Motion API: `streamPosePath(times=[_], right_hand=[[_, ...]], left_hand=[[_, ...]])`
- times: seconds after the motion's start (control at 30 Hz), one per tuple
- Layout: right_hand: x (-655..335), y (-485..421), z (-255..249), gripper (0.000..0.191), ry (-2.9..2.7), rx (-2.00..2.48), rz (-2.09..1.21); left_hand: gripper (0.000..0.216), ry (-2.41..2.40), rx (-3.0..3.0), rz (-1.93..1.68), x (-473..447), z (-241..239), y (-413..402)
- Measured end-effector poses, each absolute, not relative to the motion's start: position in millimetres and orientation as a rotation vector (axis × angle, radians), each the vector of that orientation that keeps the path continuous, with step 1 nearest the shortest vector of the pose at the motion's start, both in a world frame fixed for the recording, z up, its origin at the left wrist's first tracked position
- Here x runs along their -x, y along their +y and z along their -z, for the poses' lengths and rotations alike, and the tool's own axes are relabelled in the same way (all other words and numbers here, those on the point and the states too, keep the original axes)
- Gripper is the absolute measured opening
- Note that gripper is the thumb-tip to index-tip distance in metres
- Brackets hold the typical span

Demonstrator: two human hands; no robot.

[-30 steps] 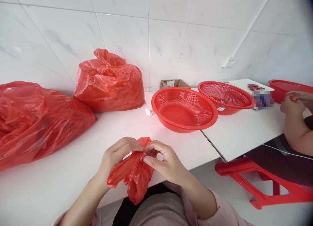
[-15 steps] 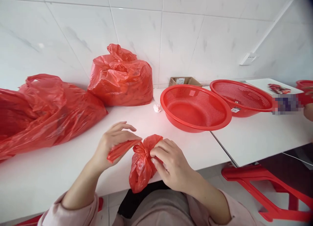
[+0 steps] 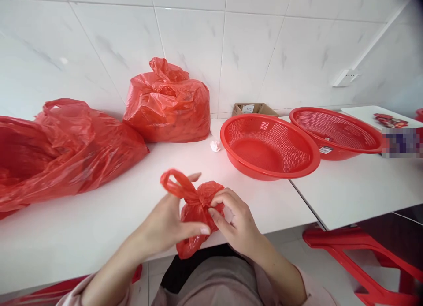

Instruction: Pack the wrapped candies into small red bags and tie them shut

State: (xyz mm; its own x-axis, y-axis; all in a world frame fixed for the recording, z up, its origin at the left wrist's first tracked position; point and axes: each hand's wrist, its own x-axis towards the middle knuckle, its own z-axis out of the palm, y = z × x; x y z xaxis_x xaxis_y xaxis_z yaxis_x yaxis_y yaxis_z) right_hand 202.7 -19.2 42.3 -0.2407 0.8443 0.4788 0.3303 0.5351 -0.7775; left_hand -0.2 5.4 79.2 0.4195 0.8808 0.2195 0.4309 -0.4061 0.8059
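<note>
I hold a small red plastic bag (image 3: 194,209) over the near edge of the white table (image 3: 99,226). One handle of the bag is looped over the fingers of my left hand (image 3: 168,222), whose thumb stretches across the bag's front. My right hand (image 3: 234,220) pinches the gathered neck of the bag from the right. The bag's lower end hangs below the table edge, above my lap.
A large stuffed red bag (image 3: 59,151) lies at the left, another red bag (image 3: 168,105) against the tiled wall. Two red mesh baskets (image 3: 269,147) (image 3: 337,132) sit to the right, behind them a small cardboard box (image 3: 253,109). A crumpled white scrap (image 3: 215,145) lies nearby. A red stool (image 3: 360,253) stands below.
My left hand has swung a handle loop up and over the bag's neck, thumb now across the front. My view turned left; the other person's hands left the frame.
</note>
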Motion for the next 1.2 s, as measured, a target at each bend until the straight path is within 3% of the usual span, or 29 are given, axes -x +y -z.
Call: streamPosePath(times=[0.13, 0.27, 0.33, 0.43, 0.53, 0.73, 1.2], right_hand=[[-205.2, -15.9, -36.5, 0.012, -1.745, 0.912, -0.693], [-205.3, -7.8, -23.7, 0.072, -1.783, 0.985, -0.821], [-200.5, -4.1, -18.6, 0.086, -1.758, 0.97, -1.005], [-191.8, -0.8, -13.6, 0.066, -1.626, 0.911, -1.138], [-188.1, 0.5, -9.6, 0.042, -1.567, 0.941, -1.07], [-191.5, -0.2, -2.5, 0.024, -1.584, 0.968, -0.934], [-187.3, -6.1, -2.6, 0.024, -1.595, 0.931, -0.961]], left_hand=[[0.029, 1.157, -1.936, -0.657, -13.0, -69.3, 6.7], [0.021, 1.228, -1.741, -0.733, -1.9, -72.8, 19.2], [0.024, 1.197, -1.654, -0.785, 1.8, -76.5, 19.1], [0.029, 1.172, -1.522, -0.857, -0.9, -75.6, 12.7], [0.033, 1.208, -1.446, -0.89, -7.6, -66.3, 7.8], [0.032, 1.181, -1.439, -0.898, -14.8, -55.4, 9.8], [0.026, 1.155, -1.465, -0.949, -19.6, -59.2, 8.5]])
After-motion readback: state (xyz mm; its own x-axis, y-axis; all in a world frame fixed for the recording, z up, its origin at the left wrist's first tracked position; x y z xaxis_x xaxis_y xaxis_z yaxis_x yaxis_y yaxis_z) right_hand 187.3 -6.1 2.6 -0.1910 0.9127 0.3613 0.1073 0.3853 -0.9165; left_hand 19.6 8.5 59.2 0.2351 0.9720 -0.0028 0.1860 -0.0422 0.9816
